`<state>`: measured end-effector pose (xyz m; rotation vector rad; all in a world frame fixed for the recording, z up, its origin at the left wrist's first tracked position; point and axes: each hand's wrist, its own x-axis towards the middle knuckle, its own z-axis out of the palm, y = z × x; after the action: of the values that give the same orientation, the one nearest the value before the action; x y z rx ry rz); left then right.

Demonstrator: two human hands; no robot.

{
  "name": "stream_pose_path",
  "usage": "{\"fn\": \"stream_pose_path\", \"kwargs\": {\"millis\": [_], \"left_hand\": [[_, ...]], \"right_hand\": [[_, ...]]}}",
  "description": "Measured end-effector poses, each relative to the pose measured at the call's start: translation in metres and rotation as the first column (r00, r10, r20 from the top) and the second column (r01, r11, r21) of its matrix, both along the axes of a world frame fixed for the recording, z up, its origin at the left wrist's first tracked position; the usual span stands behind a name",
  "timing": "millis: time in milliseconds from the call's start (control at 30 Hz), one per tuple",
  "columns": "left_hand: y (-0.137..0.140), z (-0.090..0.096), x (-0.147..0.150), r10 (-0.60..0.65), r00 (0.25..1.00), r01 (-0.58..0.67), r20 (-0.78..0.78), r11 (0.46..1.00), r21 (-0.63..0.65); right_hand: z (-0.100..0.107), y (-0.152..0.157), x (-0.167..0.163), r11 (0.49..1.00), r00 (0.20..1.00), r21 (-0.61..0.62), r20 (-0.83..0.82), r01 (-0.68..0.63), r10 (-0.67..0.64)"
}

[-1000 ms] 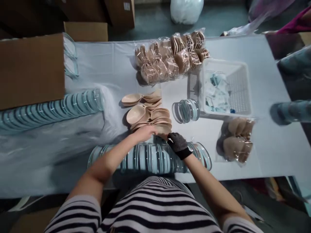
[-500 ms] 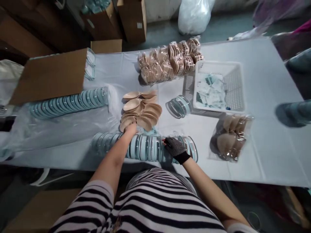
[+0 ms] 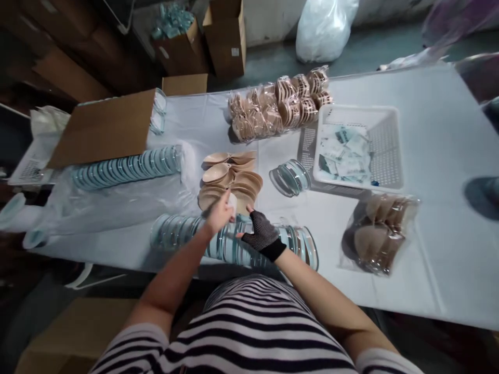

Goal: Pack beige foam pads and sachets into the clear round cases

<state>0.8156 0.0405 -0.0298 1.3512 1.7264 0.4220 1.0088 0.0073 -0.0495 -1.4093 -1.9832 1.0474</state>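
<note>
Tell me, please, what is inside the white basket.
The basket holds a loose pile of flat white-and-teal packets, with a small blue item at its near side. Whatever lies beneath the top packets is covered.

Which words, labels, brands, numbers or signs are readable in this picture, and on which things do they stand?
No text is readable.
Packets in the white basket: dark teal print, too small and blurred.
White label on a cardboard box at the back: too small.

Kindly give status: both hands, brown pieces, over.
Left hand at brown pieces, grip unclear. Gloved right hand open over clear items. Clear items lie between pieces and striped shirt.
</note>
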Motion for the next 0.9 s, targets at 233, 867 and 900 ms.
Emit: {"fn": "stream_pose_path", "kwargs": {"millis": [233,867,900], "left_hand": [[-0.056,-0.028,0.041,0.225,0.968,-0.252,0.113,0.861,0.441],[0.065,-0.062,0.004,-0.25,0.787,0.271,-0.563,0.961,-0.049],[0.07,-0.06,0.0,-0.301,0.767,0.311,-0.567,0.947,-0.081]], "right_hand": [[0.001,0.022,-0.002,0.946,0.938,-0.302,-0.278,0.12,-0.207],[-0.019,0.033,0.045,0.955,0.986,-0.256,-0.03,0.151,-0.164],[-0.019,0.038,0.045,0.969,0.993,-0.221,0.024,0.115,-0.112]]}}
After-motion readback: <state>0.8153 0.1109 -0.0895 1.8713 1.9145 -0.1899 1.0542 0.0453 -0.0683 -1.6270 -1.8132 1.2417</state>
